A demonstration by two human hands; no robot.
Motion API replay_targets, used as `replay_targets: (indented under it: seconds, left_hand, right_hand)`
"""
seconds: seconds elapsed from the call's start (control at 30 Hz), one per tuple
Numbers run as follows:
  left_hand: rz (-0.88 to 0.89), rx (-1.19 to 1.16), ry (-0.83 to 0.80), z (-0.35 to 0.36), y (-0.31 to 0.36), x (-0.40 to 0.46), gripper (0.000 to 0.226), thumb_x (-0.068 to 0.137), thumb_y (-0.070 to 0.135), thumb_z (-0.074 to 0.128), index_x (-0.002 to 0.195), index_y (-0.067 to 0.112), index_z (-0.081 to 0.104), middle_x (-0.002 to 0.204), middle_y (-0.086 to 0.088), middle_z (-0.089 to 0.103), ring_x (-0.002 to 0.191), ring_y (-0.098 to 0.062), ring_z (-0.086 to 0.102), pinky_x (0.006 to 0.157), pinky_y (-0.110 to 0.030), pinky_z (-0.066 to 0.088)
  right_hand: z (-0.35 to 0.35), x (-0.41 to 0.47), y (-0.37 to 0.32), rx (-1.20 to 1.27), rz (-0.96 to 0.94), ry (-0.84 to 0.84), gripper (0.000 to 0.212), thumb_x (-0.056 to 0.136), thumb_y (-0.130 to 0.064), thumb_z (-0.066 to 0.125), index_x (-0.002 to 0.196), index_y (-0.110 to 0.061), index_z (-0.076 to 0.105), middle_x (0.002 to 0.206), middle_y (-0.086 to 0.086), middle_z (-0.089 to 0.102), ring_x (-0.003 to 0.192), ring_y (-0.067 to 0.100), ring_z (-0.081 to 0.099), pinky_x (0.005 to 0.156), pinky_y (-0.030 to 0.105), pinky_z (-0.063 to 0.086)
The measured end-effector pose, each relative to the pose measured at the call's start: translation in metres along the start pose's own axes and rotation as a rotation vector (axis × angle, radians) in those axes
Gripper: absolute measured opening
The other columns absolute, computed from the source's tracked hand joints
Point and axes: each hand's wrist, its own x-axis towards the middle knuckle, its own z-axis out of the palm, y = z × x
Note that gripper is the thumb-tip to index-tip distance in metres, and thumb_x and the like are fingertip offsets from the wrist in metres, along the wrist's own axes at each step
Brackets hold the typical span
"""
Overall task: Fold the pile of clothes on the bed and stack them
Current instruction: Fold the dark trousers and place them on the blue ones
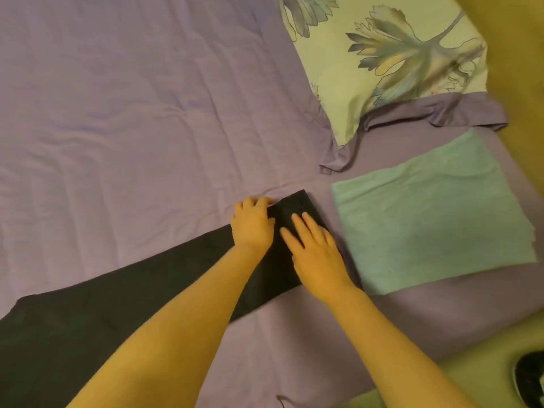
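A long black garment (123, 298) lies stretched across the purple bed sheet (132, 113), running from the lower left up to the centre. My left hand (253, 223) has its fingers curled over the garment's far edge near its narrow end. My right hand (316, 248) rests flat, fingers spread, on top of that same end. A folded pale green garment (435, 213) lies flat on the bed just right of my hands.
A floral pillow (391, 54) with a purple border sits at the upper right. The bed edge and yellowish floor (500, 343) run along the right and lower right, with a dark shoe (530, 378) at the corner.
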Motion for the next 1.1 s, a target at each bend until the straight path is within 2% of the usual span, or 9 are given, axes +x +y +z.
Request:
replay_targets:
  seconds: [0.07,0.13,0.4,0.53,0.63,0.73,0.9,0.97,1.1]
  left_hand:
    - [0.019,0.113,0.088,0.004,-0.007,-0.021,0.054,0.092,0.019,0.057,0.142,0.021,0.037,0.147,-0.01,0.034,0.138,-0.03,0.025,0.114,-0.042,0.026]
    - [0.022,0.223,0.107,0.008,-0.024,-0.041,0.061,0.093,0.02,0.055,0.147,0.022,0.027,0.155,-0.01,0.02,0.145,-0.03,0.011,0.119,-0.047,0.013]
    - [-0.273,0.278,-0.028,-0.004,-0.142,-0.107,0.068,0.094,0.057,0.036,0.152,0.033,0.01,0.16,-0.009,-0.006,0.147,-0.031,-0.008,0.116,-0.056,0.003]
    - [-0.23,0.225,-0.127,-0.012,-0.164,-0.113,0.07,0.095,0.059,0.033,0.151,0.037,-0.002,0.159,-0.007,-0.014,0.146,-0.031,-0.014,0.118,-0.056,0.005]
    - [-0.166,0.174,-0.138,-0.018,-0.172,-0.114,0.073,0.094,0.055,0.042,0.151,0.035,0.001,0.159,-0.007,-0.013,0.146,-0.03,-0.013,0.117,-0.053,0.004]
    - [-0.061,0.158,-0.121,-0.024,-0.19,-0.123,0.069,0.095,0.046,0.047,0.151,0.032,0.011,0.16,-0.007,-0.006,0.147,-0.029,-0.008,0.118,-0.048,0.006]
    - [-0.123,0.298,-0.077,-0.036,-0.251,-0.163,0.062,0.098,0.051,0.034,0.151,0.032,0.011,0.16,-0.007,-0.001,0.147,-0.031,-0.005,0.116,-0.054,-0.001]
    - [-0.193,0.336,-0.06,-0.04,-0.283,-0.186,0.063,0.097,0.054,0.03,0.152,0.032,0.007,0.16,-0.007,-0.004,0.147,-0.031,-0.007,0.116,-0.057,0.0]
    - [-0.279,0.276,-0.083,-0.046,-0.339,-0.228,0.067,0.097,0.055,0.03,0.151,0.034,-0.005,0.159,-0.006,-0.015,0.146,-0.032,-0.011,0.115,-0.058,0.005]
  right_hand:
    - [0.014,0.001,0.007,0.02,0.001,-0.197,0.061,0.095,-0.029,0.051,0.15,-0.031,0.023,0.16,0.007,0.01,0.147,0.027,0.006,0.113,0.053,0.02]
    - [0.021,0.002,0.014,0.042,0.087,-0.3,0.059,0.099,-0.036,0.036,0.15,-0.038,0.007,0.161,-0.002,-0.005,0.147,0.018,-0.008,0.113,0.057,0.013]
    - [0.015,0.01,-0.015,-0.128,0.199,-0.396,0.064,0.098,-0.026,0.035,0.152,-0.028,0.0,0.16,0.006,-0.009,0.147,0.028,-0.009,0.11,0.066,0.001]
    - [0.01,0.016,-0.052,-0.09,0.233,-0.338,0.065,0.098,-0.042,0.038,0.152,-0.019,0.008,0.159,0.012,0.003,0.146,0.031,0.003,0.115,0.056,0.012]
    - [0.016,0.016,-0.102,0.011,0.114,-0.358,0.074,0.096,-0.051,0.041,0.151,-0.031,-0.004,0.159,0.01,-0.007,0.146,0.033,-0.004,0.115,0.053,0.02]
    - [0.029,0.014,-0.139,-0.084,0.05,-0.443,0.074,0.096,-0.055,0.037,0.149,-0.038,-0.012,0.158,0.006,-0.018,0.145,0.035,-0.015,0.112,0.06,0.015]
    - [0.025,0.021,-0.183,-0.138,0.218,-0.511,0.07,0.098,-0.048,0.037,0.152,-0.028,-0.003,0.159,0.01,-0.013,0.145,0.036,-0.011,0.113,0.06,0.014]
    - [0.024,0.018,-0.215,-0.111,0.15,-0.417,0.069,0.098,-0.048,0.037,0.152,-0.024,0.002,0.159,0.012,-0.008,0.146,0.034,-0.006,0.115,0.054,0.015]
    - [0.036,0.003,-0.292,-0.084,-0.258,-0.409,0.069,0.098,-0.046,0.039,0.151,-0.033,-0.004,0.159,0.009,-0.014,0.146,0.03,-0.011,0.117,0.049,0.01]
